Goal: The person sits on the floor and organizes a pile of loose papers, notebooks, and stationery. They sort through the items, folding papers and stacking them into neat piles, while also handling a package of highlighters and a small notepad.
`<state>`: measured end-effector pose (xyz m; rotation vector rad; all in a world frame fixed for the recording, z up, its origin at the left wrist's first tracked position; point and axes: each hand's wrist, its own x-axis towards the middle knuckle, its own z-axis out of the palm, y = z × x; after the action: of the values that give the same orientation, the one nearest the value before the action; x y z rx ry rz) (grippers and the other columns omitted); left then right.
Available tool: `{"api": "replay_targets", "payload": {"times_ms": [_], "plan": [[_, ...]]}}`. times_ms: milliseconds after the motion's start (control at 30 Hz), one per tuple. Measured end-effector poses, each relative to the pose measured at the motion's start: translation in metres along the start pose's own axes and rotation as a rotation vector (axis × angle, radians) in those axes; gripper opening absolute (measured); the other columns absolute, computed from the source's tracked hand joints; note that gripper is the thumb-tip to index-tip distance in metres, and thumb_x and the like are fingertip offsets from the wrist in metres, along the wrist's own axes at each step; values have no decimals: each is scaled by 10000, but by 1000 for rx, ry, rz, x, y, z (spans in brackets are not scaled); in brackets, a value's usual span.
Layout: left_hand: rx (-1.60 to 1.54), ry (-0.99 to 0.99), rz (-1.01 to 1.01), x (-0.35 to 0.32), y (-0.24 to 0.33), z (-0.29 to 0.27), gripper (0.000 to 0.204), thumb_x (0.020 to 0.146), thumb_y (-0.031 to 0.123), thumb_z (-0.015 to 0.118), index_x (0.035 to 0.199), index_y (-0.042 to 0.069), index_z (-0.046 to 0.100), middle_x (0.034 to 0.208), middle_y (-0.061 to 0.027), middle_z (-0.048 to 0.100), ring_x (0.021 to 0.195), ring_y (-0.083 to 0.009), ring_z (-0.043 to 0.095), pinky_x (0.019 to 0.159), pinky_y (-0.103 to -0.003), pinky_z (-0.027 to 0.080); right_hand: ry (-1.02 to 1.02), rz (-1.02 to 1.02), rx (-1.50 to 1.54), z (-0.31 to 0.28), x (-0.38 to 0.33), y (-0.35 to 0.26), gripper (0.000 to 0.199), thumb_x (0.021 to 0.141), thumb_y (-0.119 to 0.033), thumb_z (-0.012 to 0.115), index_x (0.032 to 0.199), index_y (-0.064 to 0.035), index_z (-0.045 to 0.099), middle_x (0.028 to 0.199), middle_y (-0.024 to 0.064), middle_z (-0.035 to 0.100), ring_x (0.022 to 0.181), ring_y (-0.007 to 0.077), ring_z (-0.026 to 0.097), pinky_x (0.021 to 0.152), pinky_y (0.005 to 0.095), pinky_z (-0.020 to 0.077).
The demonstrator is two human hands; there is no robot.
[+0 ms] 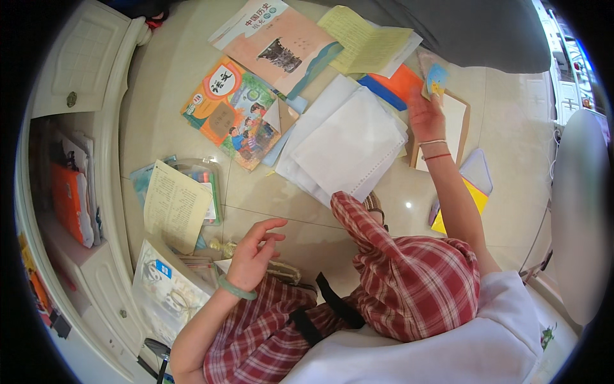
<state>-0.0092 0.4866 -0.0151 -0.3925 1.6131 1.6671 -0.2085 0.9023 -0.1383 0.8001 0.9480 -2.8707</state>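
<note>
Right hand (427, 115) grips a small card (436, 79); left hand (252, 253) hovers open above a clear pouch (167, 291).

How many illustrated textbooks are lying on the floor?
2: a colourful cartoon-cover textbook left of the white papers, and a pinkish textbook farther off at the top. Others may lie hidden under the papers.

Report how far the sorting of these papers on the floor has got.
Little looks done: the colourful illustrated textbook, white paper sheets and yellow printed sheet lie scattered. In hand: the right hand holds a small blue-and-yellow card. The left hand hovers empty.
</note>
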Motion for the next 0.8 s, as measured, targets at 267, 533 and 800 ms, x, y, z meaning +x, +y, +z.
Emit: {"api": "replay_targets", "payload": {"times_ms": [267, 533, 800], "plan": [[101, 121, 19, -3, -40, -21, 356, 863, -30, 425, 1176, 82, 553, 1087, -88, 574, 975, -198, 592, 741, -312, 517, -280, 699, -618, 62, -96, 141, 241, 931, -218, 528, 1062, -27, 594, 914, 79, 637, 751, 161, 596, 696, 282, 484], [1341, 557, 165, -8, -125, -109, 432, 779, 144, 650, 1199, 142, 549, 1256, -145, 499, 1165, -311, 484, 883, -421, 450, -812, 939, -1246, 63, -142, 211, 276, 942, -259, 508, 1070, -29, 589, 931, 67, 654, 731, 126, 620, 646, 252, 509], [1452, 682, -262, -1, -120, -164, 801, 785, 155, 653, 1455, 166, 214, 1478, -231, 200, 1373, -424, 180, 1007, -500, 369, -745, 1016, -1130, 60, -157, 220, 273, 949, -254, 496, 1069, -26, 587, 928, 69, 655, 732, 127, 621, 649, 251, 512]]}}
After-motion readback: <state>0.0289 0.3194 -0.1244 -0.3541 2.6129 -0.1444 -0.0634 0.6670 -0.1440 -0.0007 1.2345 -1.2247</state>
